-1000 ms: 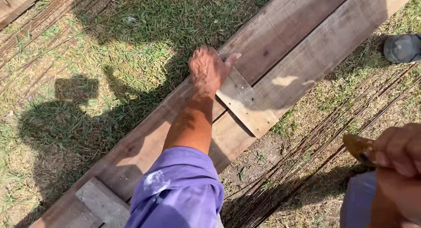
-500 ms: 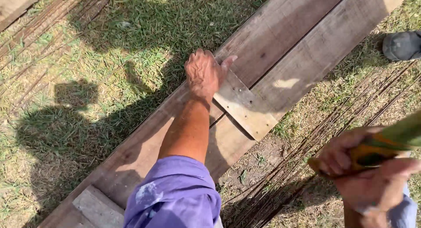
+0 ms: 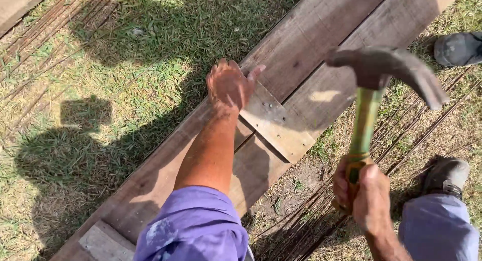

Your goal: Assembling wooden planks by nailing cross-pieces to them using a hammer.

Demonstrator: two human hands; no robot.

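My left hand (image 3: 228,85) rests on the upper end of a short wooden cross-piece (image 3: 278,125), which lies across two long planks (image 3: 301,50). Small nail heads show in the cross-piece just right of my thumb. My right hand (image 3: 361,188) grips the green and yellow handle of a claw hammer (image 3: 386,67). The hammer is raised above the planks, and its dark head sits high to the right of the cross-piece. My purple sleeve fills the lower middle.
Grass (image 3: 100,90) lies left of the planks, with shadows on it. Thin rusty steel rods (image 3: 411,140) run over bare ground on the right. My boot (image 3: 447,175) stands among them, a second grey shoe (image 3: 459,47) at the upper right. Another cross-piece (image 3: 103,243) sits bottom left.
My right hand has swung the hammer up from the lower right edge, so its head now stands high over the planks. My left hand has stayed on the cross-piece.
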